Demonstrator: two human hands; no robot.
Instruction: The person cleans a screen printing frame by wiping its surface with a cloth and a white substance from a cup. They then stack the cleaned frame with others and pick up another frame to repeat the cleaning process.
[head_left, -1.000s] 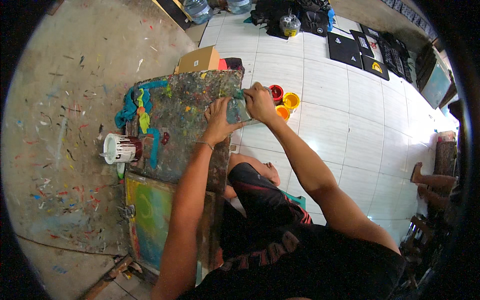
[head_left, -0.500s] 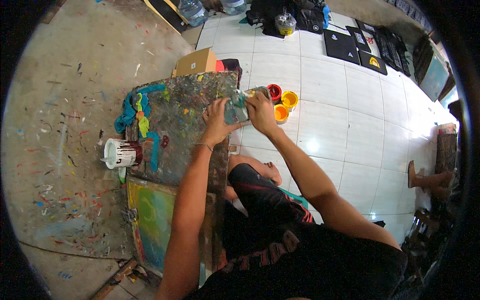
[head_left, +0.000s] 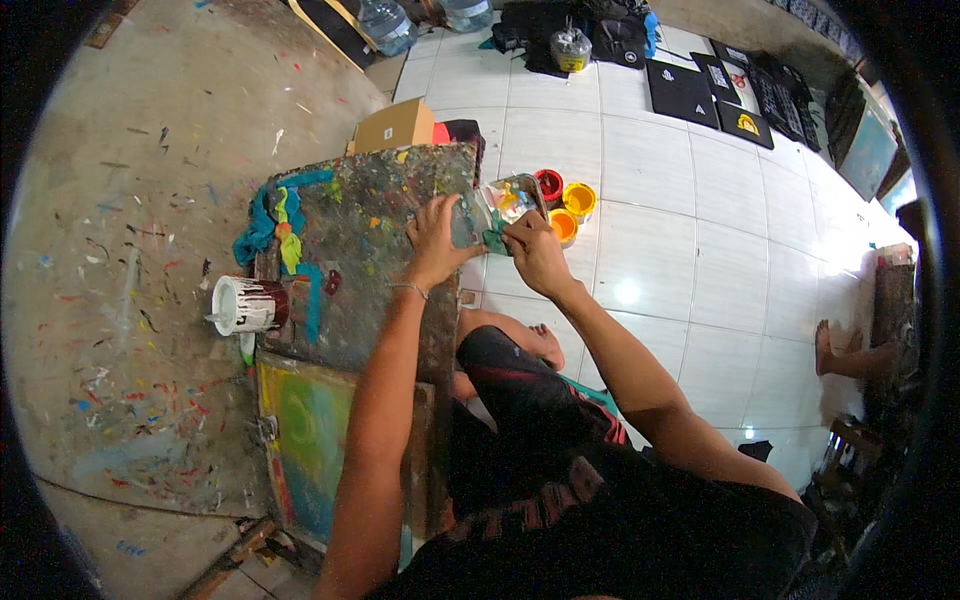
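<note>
My left hand (head_left: 434, 240) lies with fingers spread and thumb stretched out over a flat grey-green piece (head_left: 463, 222) at the right edge of the paint-stained tabletop (head_left: 385, 230). Beside it, my right hand (head_left: 540, 252) is closed on a crumpled green rag (head_left: 494, 238), which touches the near end of a small rectangular frame (head_left: 537, 186). White, yellow and blue smears show on the surface inside that frame. Whether the grey-green piece and the frame are joined cannot be made out.
Red (head_left: 547, 184) and yellow paint pots (head_left: 579, 198) and an orange one (head_left: 562, 226) stand on the tiles close to my right hand. A paint-dripped white bucket (head_left: 243, 305) and a teal cloth (head_left: 256, 230) are at the tabletop's left edge. A cardboard box (head_left: 395, 125) sits beyond.
My right hand has drawn the rag toward me, from the frame's far part to its near end, uncovering the smeared surface. My left hand stays in place.
</note>
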